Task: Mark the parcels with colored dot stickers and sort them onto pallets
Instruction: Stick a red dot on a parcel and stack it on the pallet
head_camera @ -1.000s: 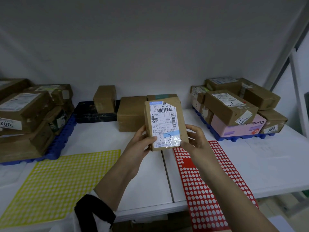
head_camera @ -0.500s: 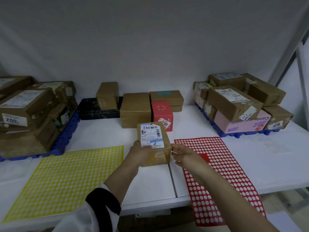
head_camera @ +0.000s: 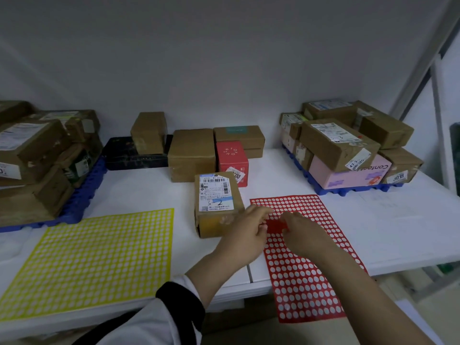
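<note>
Here our left hand [head_camera: 249, 226] and right hand [head_camera: 302, 234] meet, blurred, over the red sheet [head_camera: 298, 282] beside the parcel [head_camera: 219, 210]; we cannot tell whether either pinches anything.

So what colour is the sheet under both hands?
The sticker sheet is red with rows of pale dots; the head view shows it.

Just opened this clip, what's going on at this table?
A person is working at a white table. A brown labelled parcel sits on it between a yellow dot sheet and a red dot sheet; neither hand holds it. The left hand and right hand meet over the red dot sheet, apparently going for a sticker; blur hides whether one is pinched. The left pallet and right pallet carry stacked parcels, and unsorted boxes wait at the back.
</note>
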